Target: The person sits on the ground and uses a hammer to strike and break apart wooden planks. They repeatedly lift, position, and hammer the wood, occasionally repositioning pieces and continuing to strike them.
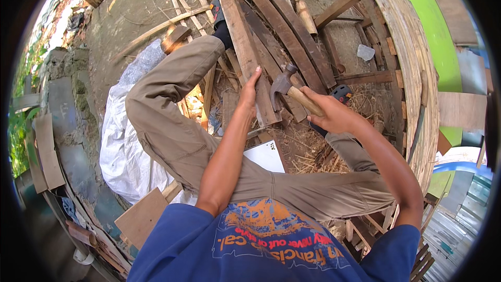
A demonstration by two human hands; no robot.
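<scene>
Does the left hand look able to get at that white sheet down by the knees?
Probably yes. The left hand rests on a wooden plank, holding nothing, and the white sheet lies uncovered beside that forearm, with nothing between them.

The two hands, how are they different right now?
The right hand is wrapped around the wooden handle of a claw hammer; the left hand holds nothing and rests with straight fingers on a plank. The right hand sits closer to the straw-covered ground; the left sits nearer the bent knee. Both are bare, working at the same pile of boards.
</scene>
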